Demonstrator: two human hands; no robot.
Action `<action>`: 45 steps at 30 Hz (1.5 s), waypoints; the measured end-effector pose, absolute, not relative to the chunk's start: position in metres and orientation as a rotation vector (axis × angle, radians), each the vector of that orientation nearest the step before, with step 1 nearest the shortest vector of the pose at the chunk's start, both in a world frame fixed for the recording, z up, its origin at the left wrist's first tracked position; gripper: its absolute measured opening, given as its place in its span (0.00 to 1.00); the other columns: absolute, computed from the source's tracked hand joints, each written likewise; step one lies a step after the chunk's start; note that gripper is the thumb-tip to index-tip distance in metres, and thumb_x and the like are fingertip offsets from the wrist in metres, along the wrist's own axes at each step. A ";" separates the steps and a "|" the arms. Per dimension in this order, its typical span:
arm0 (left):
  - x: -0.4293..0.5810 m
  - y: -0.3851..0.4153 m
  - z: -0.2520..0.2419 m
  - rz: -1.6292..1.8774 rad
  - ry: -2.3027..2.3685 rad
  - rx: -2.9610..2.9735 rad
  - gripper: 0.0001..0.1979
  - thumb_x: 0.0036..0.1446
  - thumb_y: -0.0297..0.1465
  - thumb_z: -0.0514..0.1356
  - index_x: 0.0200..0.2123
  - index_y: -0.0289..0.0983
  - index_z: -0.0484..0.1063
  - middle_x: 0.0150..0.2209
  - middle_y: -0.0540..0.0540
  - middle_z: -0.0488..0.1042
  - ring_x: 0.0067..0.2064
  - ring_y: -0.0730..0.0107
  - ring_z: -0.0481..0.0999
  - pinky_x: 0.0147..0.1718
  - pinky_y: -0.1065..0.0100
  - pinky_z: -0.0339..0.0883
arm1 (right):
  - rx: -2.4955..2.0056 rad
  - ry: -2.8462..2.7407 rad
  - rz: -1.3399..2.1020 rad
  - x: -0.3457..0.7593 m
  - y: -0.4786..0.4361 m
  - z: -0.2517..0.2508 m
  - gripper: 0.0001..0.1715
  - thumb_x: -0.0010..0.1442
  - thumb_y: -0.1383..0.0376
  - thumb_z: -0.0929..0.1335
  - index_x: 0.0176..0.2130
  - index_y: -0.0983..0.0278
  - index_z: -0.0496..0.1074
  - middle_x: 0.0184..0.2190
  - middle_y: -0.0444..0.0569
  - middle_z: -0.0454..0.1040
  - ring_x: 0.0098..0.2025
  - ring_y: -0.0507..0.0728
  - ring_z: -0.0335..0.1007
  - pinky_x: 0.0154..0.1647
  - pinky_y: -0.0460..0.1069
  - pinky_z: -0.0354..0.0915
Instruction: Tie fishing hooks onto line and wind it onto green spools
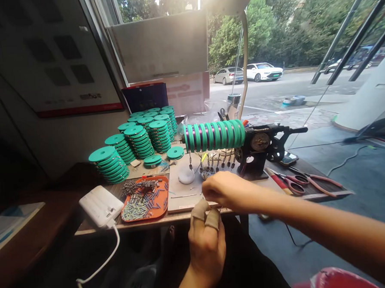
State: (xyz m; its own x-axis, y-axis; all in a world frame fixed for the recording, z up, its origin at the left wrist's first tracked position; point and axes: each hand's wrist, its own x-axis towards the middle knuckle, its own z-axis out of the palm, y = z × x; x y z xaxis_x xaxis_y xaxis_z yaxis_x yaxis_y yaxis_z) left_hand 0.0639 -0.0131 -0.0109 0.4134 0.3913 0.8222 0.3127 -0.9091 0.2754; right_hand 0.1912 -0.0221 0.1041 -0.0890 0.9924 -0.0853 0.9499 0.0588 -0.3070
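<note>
My right hand (229, 193) reaches in from the right and hovers over the grey work board (184, 195), fingers curled and pinched near a small metal dish (207, 172); what it pinches is too small to tell. My left hand (206, 242) is just below the table edge, two fingers wrapped in tan tape, fingertips meeting the right hand. Above them, a row of green spools (215, 135) sits on the shaft of a black hand-crank winder (263, 146), with small weights hanging on lines beneath.
Stacks of green spools (137, 140) fill the table's left back. An orange tray (147, 199) of small metal pieces lies left of the board, next to a white power bank (100, 205) with cable. Red-handled scissors (299, 182) and a phone (287, 158) lie right.
</note>
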 end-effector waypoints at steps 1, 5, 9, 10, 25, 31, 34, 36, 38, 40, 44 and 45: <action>0.064 -0.012 -0.011 1.539 0.612 2.619 0.11 0.50 0.17 0.55 0.39 0.28 0.71 0.39 0.33 0.71 0.43 0.56 0.72 0.40 0.62 0.68 | -2.011 -2.206 0.482 0.191 -0.012 0.109 0.07 0.50 0.72 0.66 0.26 0.66 0.74 0.22 0.45 0.71 0.24 0.50 0.63 0.24 0.43 0.54; 0.061 -0.009 -0.004 1.432 0.513 2.677 0.10 0.50 0.17 0.55 0.35 0.29 0.72 0.33 0.36 0.74 0.36 0.59 0.73 0.34 0.65 0.67 | -2.000 -2.320 0.630 0.181 0.014 0.117 0.04 0.43 0.73 0.70 0.21 0.67 0.75 0.16 0.42 0.68 0.20 0.48 0.61 0.20 0.42 0.53; 0.060 -0.007 0.006 1.079 0.673 2.128 0.07 0.48 0.20 0.57 0.23 0.34 0.73 0.24 0.45 0.70 0.28 0.69 0.69 0.28 0.70 0.62 | -2.017 -2.274 0.510 0.177 0.002 0.118 0.04 0.46 0.73 0.69 0.23 0.66 0.75 0.18 0.44 0.70 0.22 0.50 0.63 0.22 0.44 0.54; 0.061 -0.007 0.009 0.952 0.731 1.813 0.06 0.47 0.20 0.58 0.22 0.34 0.72 0.23 0.47 0.69 0.26 0.72 0.66 0.26 0.72 0.60 | -2.012 -2.232 0.431 0.180 -0.008 0.116 0.05 0.50 0.71 0.67 0.26 0.66 0.74 0.21 0.45 0.71 0.24 0.51 0.64 0.24 0.44 0.55; 0.071 0.000 0.016 0.286 0.705 0.491 0.04 0.43 0.18 0.59 0.21 0.29 0.68 0.22 0.50 0.68 0.17 0.89 0.57 0.13 0.85 0.51 | -1.296 -2.032 -0.584 0.193 -0.089 -0.008 0.14 0.60 0.71 0.58 0.34 0.69 0.72 0.22 0.50 0.70 0.23 0.53 0.58 0.24 0.49 0.51; 0.071 -0.004 0.014 0.331 0.654 0.542 0.05 0.39 0.20 0.64 0.23 0.30 0.71 0.23 0.51 0.68 0.22 0.85 0.63 0.15 0.84 0.53 | -1.386 -1.444 0.418 0.188 -0.091 -0.012 0.09 0.58 0.66 0.63 0.30 0.65 0.71 0.25 0.46 0.68 0.28 0.51 0.61 0.29 0.46 0.57; 0.070 -0.002 0.015 0.377 0.604 0.801 0.04 0.41 0.23 0.64 0.23 0.30 0.71 0.20 0.52 0.65 0.20 0.84 0.60 0.17 0.81 0.52 | -1.333 -0.978 1.053 0.185 -0.094 -0.012 0.12 0.52 0.58 0.67 0.26 0.65 0.67 0.21 0.42 0.64 0.23 0.49 0.59 0.25 0.45 0.58; 0.068 -0.001 0.018 0.473 0.610 1.105 0.04 0.42 0.25 0.63 0.22 0.32 0.70 0.19 0.53 0.63 0.20 0.82 0.59 0.19 0.78 0.54 | -1.289 -0.904 1.215 0.182 -0.097 -0.007 0.16 0.50 0.55 0.68 0.25 0.66 0.66 0.17 0.40 0.61 0.19 0.48 0.56 0.21 0.44 0.56; 0.065 0.000 0.021 0.607 0.639 1.414 0.03 0.44 0.25 0.62 0.22 0.33 0.70 0.24 0.51 0.66 0.25 0.77 0.64 0.25 0.75 0.58 | -1.292 -0.895 1.237 0.181 -0.101 0.004 0.16 0.49 0.55 0.69 0.25 0.66 0.66 0.17 0.39 0.60 0.20 0.47 0.56 0.21 0.43 0.55; 0.063 -0.002 0.024 0.710 0.649 1.664 0.04 0.46 0.26 0.61 0.22 0.35 0.70 0.29 0.48 0.67 0.33 0.70 0.67 0.33 0.72 0.61 | -1.324 -0.915 1.170 0.180 -0.105 0.019 0.15 0.49 0.57 0.69 0.25 0.66 0.67 0.18 0.40 0.62 0.22 0.48 0.57 0.24 0.43 0.55; 0.063 -0.006 0.026 0.778 0.652 1.768 0.04 0.48 0.28 0.60 0.23 0.36 0.71 0.32 0.46 0.68 0.36 0.66 0.68 0.36 0.69 0.61 | -1.314 -1.008 1.052 0.182 -0.097 0.048 0.12 0.50 0.60 0.69 0.25 0.67 0.69 0.20 0.41 0.65 0.24 0.48 0.58 0.27 0.43 0.56; 0.063 -0.006 0.026 0.765 0.644 1.701 0.04 0.49 0.29 0.60 0.24 0.35 0.71 0.31 0.46 0.68 0.35 0.66 0.68 0.36 0.69 0.61 | -1.284 -1.008 1.069 0.183 -0.093 0.052 0.12 0.50 0.60 0.69 0.25 0.67 0.69 0.19 0.41 0.65 0.23 0.48 0.59 0.26 0.44 0.56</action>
State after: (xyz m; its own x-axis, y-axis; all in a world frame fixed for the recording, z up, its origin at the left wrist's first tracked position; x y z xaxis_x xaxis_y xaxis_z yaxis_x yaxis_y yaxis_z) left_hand 0.0632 -0.0063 0.0264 0.6422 0.7485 0.1650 0.0349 -0.2436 0.9692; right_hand 0.1832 -0.0927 0.0516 0.2225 0.9748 -0.0148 -0.0423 -0.0056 -0.9991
